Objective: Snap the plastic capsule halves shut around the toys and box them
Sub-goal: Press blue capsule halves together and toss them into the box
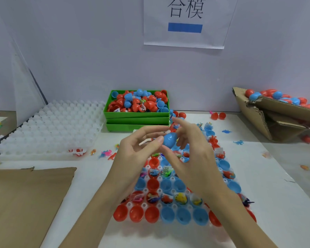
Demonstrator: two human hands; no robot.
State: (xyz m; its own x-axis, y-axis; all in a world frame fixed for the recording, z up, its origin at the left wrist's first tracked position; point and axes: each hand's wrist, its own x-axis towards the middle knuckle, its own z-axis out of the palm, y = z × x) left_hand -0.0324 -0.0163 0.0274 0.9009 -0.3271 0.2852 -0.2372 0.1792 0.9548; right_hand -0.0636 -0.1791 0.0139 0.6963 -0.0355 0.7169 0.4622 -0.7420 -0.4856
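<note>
Head view is showing me a green box (136,114) at the back of the table (268,185), heaped with red and blue capsule halves and a few toys, sitting on more green boxes stacked beneath it. At the right edge, a torn cardboard box (254,111) is holding a pile of red and blue capsules. Below my arms, a white tray (145,205) is seating red and blue halves in its cups, some of them carrying small toys.

I am holding a blue capsule (170,139) above the tray's far end, between both hands. My left hand (132,149) is pressing its thumb against the capsule's left end, its other fingers curled loosely above. My right hand (188,149) is pinching the capsule from the right, fingers bent round it.

An upturned white tray (48,129) is lying to the left, well apart from my hands. A flat cardboard sheet (27,203) is lying at the near left. Loose toy dinosaurs (238,142) are lying scattered on the table, and a paper sign (185,22) is hanging on the wall.
</note>
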